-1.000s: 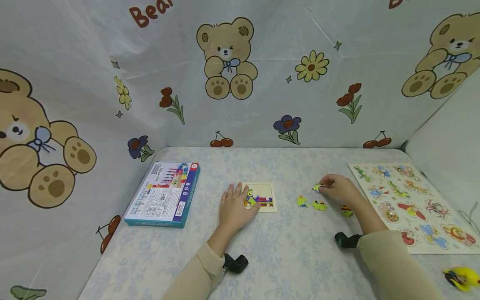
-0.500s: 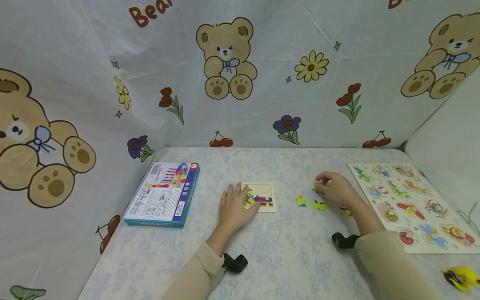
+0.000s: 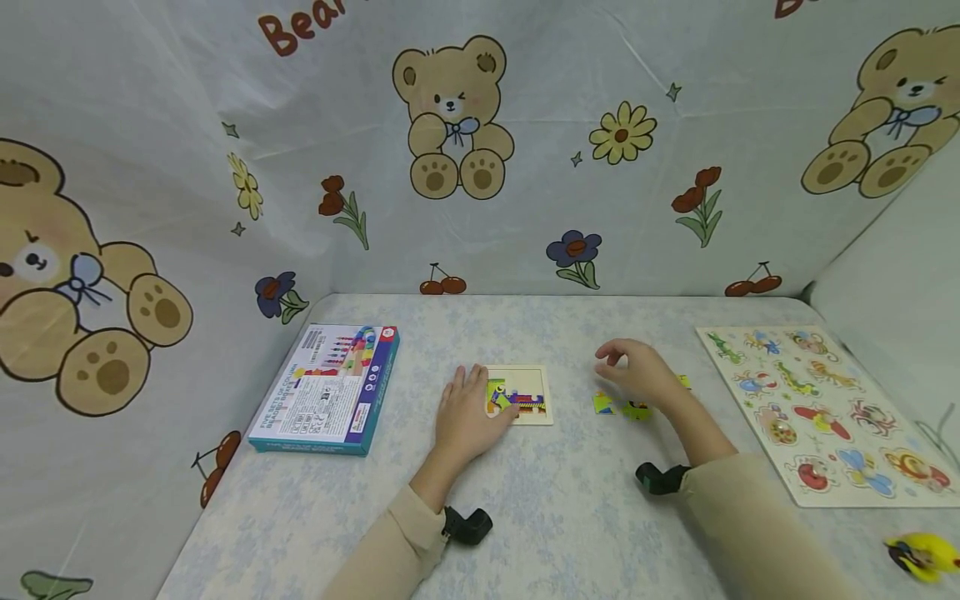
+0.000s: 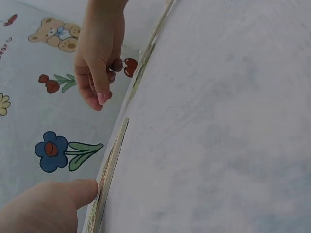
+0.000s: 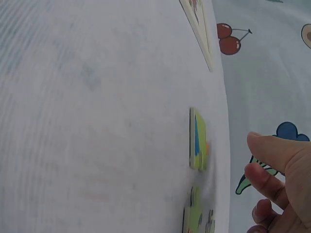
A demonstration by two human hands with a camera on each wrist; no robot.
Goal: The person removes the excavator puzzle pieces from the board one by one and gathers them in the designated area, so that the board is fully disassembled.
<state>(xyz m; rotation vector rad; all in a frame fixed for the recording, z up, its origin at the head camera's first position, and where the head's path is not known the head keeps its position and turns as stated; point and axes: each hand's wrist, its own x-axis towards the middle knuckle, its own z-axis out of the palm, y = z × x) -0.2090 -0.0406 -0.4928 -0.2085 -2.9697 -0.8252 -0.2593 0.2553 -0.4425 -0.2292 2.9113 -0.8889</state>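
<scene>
Puzzle board [image 3: 528, 380] lies flat near centre of the head view, lower part filled with coloured pieces, upper part bare. Left hand [image 3: 468, 417] lies across its left edge, fingers straight and slightly apart, thumb over the lower part; probably steadying it. Right hand [image 3: 637, 371] hangs over the loose pieces right of centre: thumb and index apart, other fingers bent, nothing between them. Green-blue piece [image 3: 603, 404] near its fingertips, yellow-green piece [image 3: 637, 411] partly hidden under the hand, third piece [image 3: 684, 381] mostly hidden behind the wrist.

Step looks like choosing a loose piece, filling partly done. Next move likely calls for lowering the fingertips, pinching one piece by its edges and turning it to suit the gap.

Board looks like pale wood, squarish, raised rim. Pieces flat but with visible thickness, knobbed outlines, bright printed tops. Table [image 3: 570, 508] mottled blue and white. Box [image 3: 330, 400] at left looks like printed card, teal sides. Animal board [image 3: 828, 414] at right: thin, flat, printed.
</scene>
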